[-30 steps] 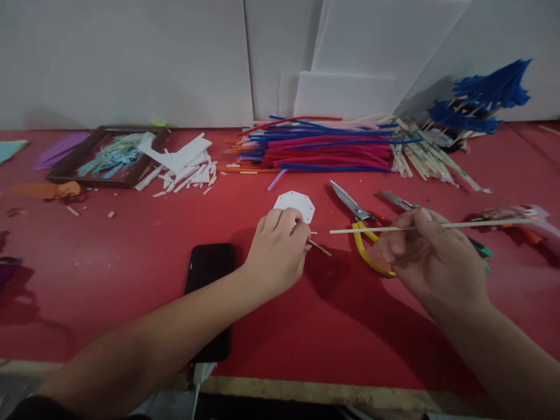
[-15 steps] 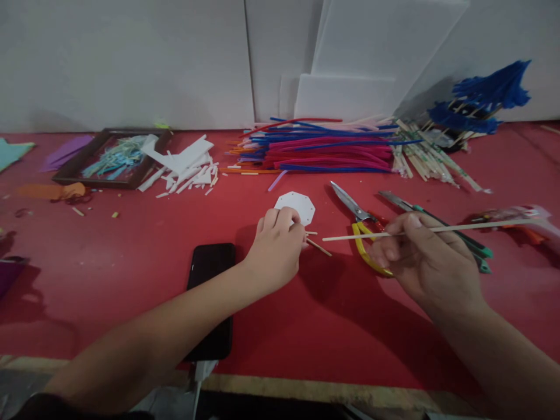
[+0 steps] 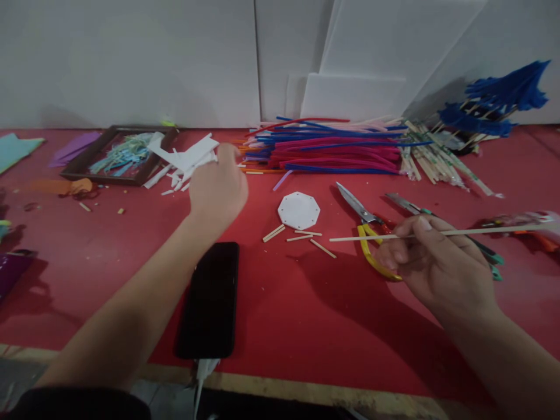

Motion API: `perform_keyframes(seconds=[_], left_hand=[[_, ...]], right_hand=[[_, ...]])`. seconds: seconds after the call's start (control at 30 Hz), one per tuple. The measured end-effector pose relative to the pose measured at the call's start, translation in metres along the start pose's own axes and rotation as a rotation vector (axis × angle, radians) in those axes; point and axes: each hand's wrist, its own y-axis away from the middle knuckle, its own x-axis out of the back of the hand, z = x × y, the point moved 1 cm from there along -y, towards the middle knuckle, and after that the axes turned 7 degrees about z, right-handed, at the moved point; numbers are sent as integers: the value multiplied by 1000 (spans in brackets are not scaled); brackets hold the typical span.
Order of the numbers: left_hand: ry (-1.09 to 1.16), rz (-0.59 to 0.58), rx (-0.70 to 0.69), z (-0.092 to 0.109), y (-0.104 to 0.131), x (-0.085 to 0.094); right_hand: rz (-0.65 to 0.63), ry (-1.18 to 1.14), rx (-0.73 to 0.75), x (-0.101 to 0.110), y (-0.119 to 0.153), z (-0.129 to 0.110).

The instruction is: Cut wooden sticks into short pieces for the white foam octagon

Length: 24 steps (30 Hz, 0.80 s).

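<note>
My left hand [image 3: 217,186] reaches out over the red table, close to a heap of white foam scraps [image 3: 184,160]; whether it holds anything cannot be seen from behind. My right hand [image 3: 431,262] pinches a long thin wooden stick [image 3: 472,231] that lies level, pointing left. A white octagonal foam piece [image 3: 298,209] lies between my hands, with several short stick bits [image 3: 297,234] just in front of it. Yellow-handled scissors [image 3: 365,230] rest under the long stick's left end.
A black phone [image 3: 210,300] lies near the table's front edge. Coloured pipe cleaners [image 3: 324,149] and bundled sticks [image 3: 433,157] are piled at the back, beside blue tufted items [image 3: 499,99]. A brown tray [image 3: 116,157] of paper strips stands back left. White boards lean on the wall.
My left hand has left the octagon and the short stick bits and moved back-left toward the white scraps. The short bits now lie uncovered. My right hand has barely moved.
</note>
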Motion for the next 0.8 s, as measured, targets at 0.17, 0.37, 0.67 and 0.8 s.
perform_keyframes(seconds=[0.17, 0.37, 0.67, 0.8], left_hand=[[-68, 153, 16, -21, -2, -2], [-9, -114, -152, -5, 6, -6], [819, -559, -443, 57, 68, 8], [818, -676, -588, 61, 82, 1]], right_hand=[[-12, 21, -8, 1, 0, -1], [-4, 49, -22, 0, -1, 0], [-105, 33, -49, 0, 1, 0], [-155, 73, -64, -3, 7, 4]])
